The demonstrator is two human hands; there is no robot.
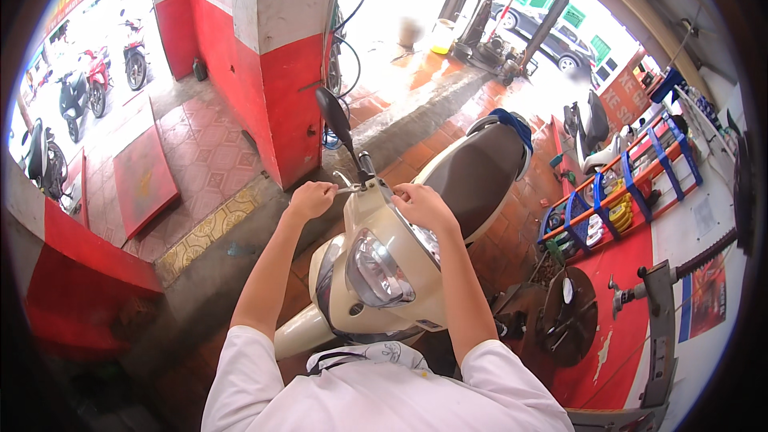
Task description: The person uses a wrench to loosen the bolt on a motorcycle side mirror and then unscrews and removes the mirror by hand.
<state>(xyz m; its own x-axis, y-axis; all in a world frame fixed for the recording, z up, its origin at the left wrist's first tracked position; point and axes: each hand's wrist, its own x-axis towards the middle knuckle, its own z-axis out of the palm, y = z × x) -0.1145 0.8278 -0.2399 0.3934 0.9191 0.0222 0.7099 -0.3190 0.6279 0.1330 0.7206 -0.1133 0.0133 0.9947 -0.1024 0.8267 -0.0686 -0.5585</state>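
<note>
A cream scooter (436,292) stands directly in front of the person, its headlight (379,269) facing the person and its dark brown seat (478,176) extending toward the upper right. The left hand (313,199) is clenched on the near end of a slim metal bar (347,190); the bar's far end meets the handlebar area at the foot of the rear-view mirror (334,118). Whether this bar is a tool or a lever cannot be told. The mirror is upright, tilted slightly to the left, on a thin black stem; a black handlebar grip (366,163) lies just beside the stem. The right hand (422,206) is positioned on the opposite side of the handlebar cover, fingers curled over its edge; the view does not show whether these fingers grasp anything. A blue item (514,128) lies at the tail end of the seat. A red-and-white pillar (276,80) stands beyond the left hand. To the right of the scooter, a round dark tray (582,328) carries small items, and a blue-and-orange rack (625,190) stands against the wall area above it. A red panel (145,168) lies on the paving at the left, near parked motorcycles (97,84).
</note>
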